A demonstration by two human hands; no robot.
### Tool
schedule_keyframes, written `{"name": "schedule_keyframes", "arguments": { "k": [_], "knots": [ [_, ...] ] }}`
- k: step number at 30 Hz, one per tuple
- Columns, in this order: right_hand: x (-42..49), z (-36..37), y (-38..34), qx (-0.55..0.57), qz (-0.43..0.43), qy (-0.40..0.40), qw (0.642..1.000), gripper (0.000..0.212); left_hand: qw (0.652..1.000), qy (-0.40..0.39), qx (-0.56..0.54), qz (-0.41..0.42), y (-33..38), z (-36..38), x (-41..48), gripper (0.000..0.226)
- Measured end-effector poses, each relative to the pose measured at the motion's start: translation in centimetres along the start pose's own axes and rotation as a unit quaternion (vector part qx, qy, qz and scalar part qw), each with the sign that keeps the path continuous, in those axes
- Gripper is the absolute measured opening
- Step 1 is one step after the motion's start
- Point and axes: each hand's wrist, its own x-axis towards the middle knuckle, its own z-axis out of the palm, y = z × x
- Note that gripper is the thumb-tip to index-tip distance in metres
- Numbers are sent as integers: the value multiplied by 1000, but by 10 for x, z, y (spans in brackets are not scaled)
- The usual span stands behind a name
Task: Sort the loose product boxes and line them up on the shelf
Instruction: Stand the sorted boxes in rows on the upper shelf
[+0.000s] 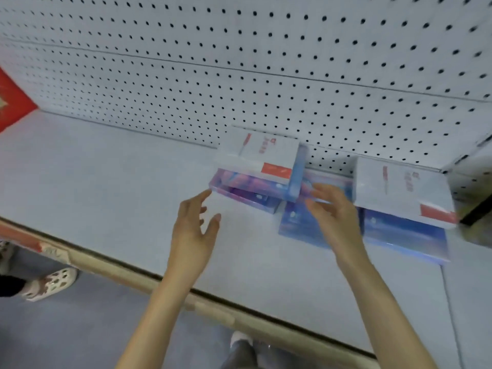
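Motion blur smears the boxes' printing, and a red panel [13, 102] is cut off at the left. A perforated white pegboard [239, 62] backs the smooth pale shelf [106, 182]. At its back right lie flat glossy cartons: one white box [399, 190] on blue boxes [404, 233], another white box [263, 155] on a purple box [239, 187]. The right hand [335, 217] and left hand [191, 230] spread released fingers, grasping nothing. Whether they touch the boxes cannot be told.

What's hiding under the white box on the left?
A pink-purple box lies right under the white box, with a darker purple box beneath it. Their covered parts are hidden.
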Motion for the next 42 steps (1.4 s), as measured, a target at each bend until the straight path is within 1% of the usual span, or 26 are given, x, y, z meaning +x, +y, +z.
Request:
{"name": "schedule_keyframes", "arguments": {
  "k": [2,4,8,12,14,15,18,19,21,22,24,25,26,27,29,30,31,33,34,35,36,38,40,42],
  "knots": [
    [21,17,-13,-19,13,11,1000,25,1000,-19,-6,4,-4,2,32,49],
    [35,35,-22,-45,39,16,998,28,999,-22,-30,-6,-6,5,61,48],
    [47,60,-28,-72,40,50,995,9,995,-26,-83,-54,-5,14,108,42],
    [53,70,-23,-107,36,76,991,17,989,-44,-109,-95,-1,24,140,40],
    [56,76,-19,-142,42,100,984,19,987,-50,-108,-107,3,27,148,42],
    [56,79,-17,-151,47,104,982,23,986,-54,-109,-110,4,28,150,44],
    [57,85,-18,-111,77,119,984,26,975,-83,-147,-143,3,21,150,51],
    [56,87,-23,-79,77,131,985,27,967,-99,-171,-160,2,15,148,55],
    [53,91,-32,-9,48,151,987,36,947,-154,-212,-188,-1,1,139,64],
    [52,93,-38,22,23,147,989,40,933,-191,-235,-194,-3,-7,133,67],
    [49,96,-52,53,-17,115,992,41,905,-249,-280,-200,-9,-21,121,70],
    [47,98,-57,61,-24,93,994,40,895,-254,-304,-204,-14,-29,116,69],
    [46,98,-59,71,-21,68,995,39,886,-243,-332,-213,-19,-37,111,71],
    [44,99,-60,88,-8,39,995,39,881,-221,-354,-223,-26,-44,108,78],
    [39,101,-61,120,23,-22,992,41,885,-194,-354,-231,-39,-58,105,94],
    [36,104,-59,122,27,-46,991,41,889,-207,-336,-232,-44,-65,103,96],
    [35,107,-57,116,27,-60,991,42,890,-240,-311,-230,-48,-69,101,95],
    [32,116,-52,97,37,-53,993,47,881,-325,-259,-226,-50,-73,95,87],
    [32,120,-49,85,45,-46,994,50,875,-358,-242,-219,-48,-72,92,81],
    [31,124,-47,74,50,-44,995,51,872,-373,-236,-210,-46,-70,88,74],
    [31,127,-45,67,48,-47,996,49,875,-368,-241,-203,-43,-67,85,67],
    [33,125,-42,53,22,-31,998,42,886,-320,-266,-204,-41,-62,81,49],
    [37,113,-36,0,-16,39,999,34,890,-272,-291,-223,-42,-60,80,38],
    [43,94,-23,-105,-39,142,983,31,890,-232,-312,-239,-47,-64,81,41]
  ]
}}
